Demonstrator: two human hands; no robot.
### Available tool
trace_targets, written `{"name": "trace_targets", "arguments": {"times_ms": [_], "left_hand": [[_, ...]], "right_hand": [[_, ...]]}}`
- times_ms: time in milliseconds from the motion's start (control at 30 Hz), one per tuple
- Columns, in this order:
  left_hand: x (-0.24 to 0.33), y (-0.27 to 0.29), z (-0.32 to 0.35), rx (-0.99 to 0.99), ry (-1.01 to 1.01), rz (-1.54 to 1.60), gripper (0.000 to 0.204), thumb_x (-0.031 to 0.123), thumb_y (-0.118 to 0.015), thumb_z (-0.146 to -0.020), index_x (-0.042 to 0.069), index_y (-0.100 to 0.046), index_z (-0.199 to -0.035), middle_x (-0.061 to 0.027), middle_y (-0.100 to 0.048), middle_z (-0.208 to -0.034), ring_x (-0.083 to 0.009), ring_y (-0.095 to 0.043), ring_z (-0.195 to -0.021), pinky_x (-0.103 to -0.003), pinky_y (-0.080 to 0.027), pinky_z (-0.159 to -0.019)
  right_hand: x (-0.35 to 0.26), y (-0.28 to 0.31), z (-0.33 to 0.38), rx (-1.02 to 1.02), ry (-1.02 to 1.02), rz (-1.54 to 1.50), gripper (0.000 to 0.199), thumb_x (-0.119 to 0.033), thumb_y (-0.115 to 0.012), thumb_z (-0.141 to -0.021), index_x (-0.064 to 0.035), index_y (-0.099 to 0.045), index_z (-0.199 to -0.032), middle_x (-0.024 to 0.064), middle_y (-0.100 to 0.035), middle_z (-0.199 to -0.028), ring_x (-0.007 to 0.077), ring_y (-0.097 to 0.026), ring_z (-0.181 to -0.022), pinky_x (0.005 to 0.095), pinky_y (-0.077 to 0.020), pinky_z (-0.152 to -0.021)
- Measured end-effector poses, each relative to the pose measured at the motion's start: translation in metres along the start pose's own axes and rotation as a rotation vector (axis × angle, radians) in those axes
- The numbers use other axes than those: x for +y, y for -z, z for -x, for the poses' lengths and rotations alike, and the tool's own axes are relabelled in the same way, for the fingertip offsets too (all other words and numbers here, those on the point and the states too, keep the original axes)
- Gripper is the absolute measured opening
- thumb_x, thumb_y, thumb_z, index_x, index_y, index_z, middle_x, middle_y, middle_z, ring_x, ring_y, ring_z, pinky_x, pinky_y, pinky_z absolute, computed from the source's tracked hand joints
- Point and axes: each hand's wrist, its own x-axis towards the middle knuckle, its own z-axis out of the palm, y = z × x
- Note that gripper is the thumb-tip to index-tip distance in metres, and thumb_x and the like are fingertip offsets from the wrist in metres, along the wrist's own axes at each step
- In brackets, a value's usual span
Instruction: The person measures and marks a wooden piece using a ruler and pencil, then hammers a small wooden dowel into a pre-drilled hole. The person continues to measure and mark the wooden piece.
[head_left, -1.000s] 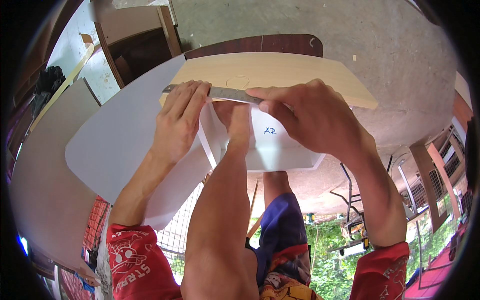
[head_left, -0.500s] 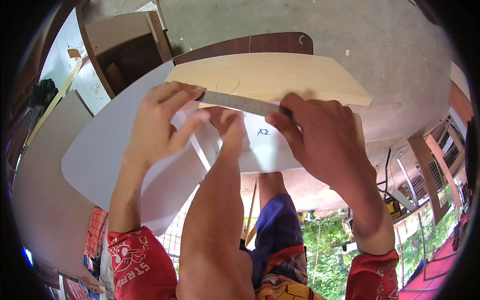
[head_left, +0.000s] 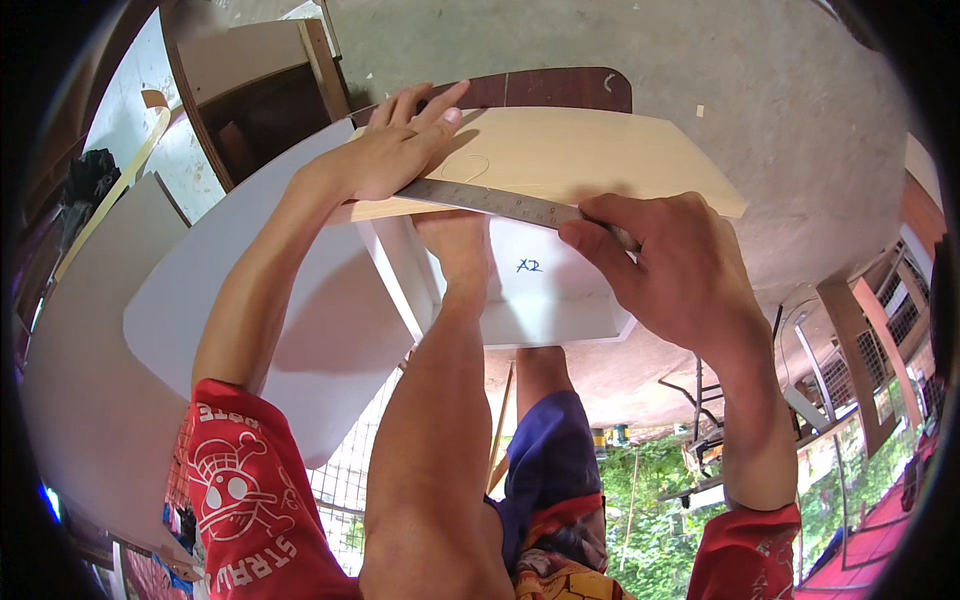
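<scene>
A grey metal ruler (head_left: 490, 201) lies slantwise along the near edge of a pale wood-coloured board (head_left: 590, 150). My right hand (head_left: 675, 260) grips the ruler's right end between thumb and fingers. On the board's left part rests my left hand (head_left: 390, 150), its fingers stretched out and apart; its palm side is at the ruler's left end. A thin curl of shaving or strip (head_left: 470, 165) sits on the board. Under the board's near edge is a white box-like piece (head_left: 560, 285) with blue handwriting inside. My bare foot (head_left: 455, 245) stands within it.
A large white panel (head_left: 220, 310) spreads to the left, beside a grey panel (head_left: 100, 370). Behind the board lies a dark brown panel (head_left: 540, 88). An open wooden cabinet (head_left: 260, 120) stands at the far left. Metal frames and boards (head_left: 850, 340) are at the right.
My left hand has let go of the ruler's left end and moved forward, flattening onto the board. My right hand still holds the ruler, shifted slightly right.
</scene>
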Motion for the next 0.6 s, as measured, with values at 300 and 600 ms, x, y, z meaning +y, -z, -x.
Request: {"name": "trace_targets", "arguments": {"times_ms": [300, 600], "left_hand": [[0.0, -0.002, -0.008, 0.012, -0.007, -0.071, 0.083, 0.075, -0.011, -0.117, 0.027, -0.012, -0.185, -0.0197, -0.018, -0.188, -0.0415, -0.01, -0.175, -0.064, -0.019, -0.141], [0.005, 0.001, -0.04, -0.1, -0.109, -0.139, 0.085, 0.073, -0.016, -0.117, 0.021, -0.015, -0.185, -0.0277, -0.026, -0.182, -0.0484, -0.023, -0.163, -0.062, -0.017, -0.14]], "right_hand": [[0.016, -0.011, -0.008, 0.026, 0.021, 0.082, 0.034, -0.039, -0.077, -0.107, -0.0069, -0.086, -0.103, 0.0159, -0.077, -0.082, 0.0385, -0.075, -0.075, 0.0484, -0.0587, -0.073], [0.023, -0.023, -0.014, 0.147, 0.044, 0.25, 0.054, -0.047, -0.072, -0.109, -0.0017, -0.078, -0.08, 0.0192, -0.071, -0.073, 0.0426, -0.074, -0.073, 0.0482, -0.0595, -0.071]]}}
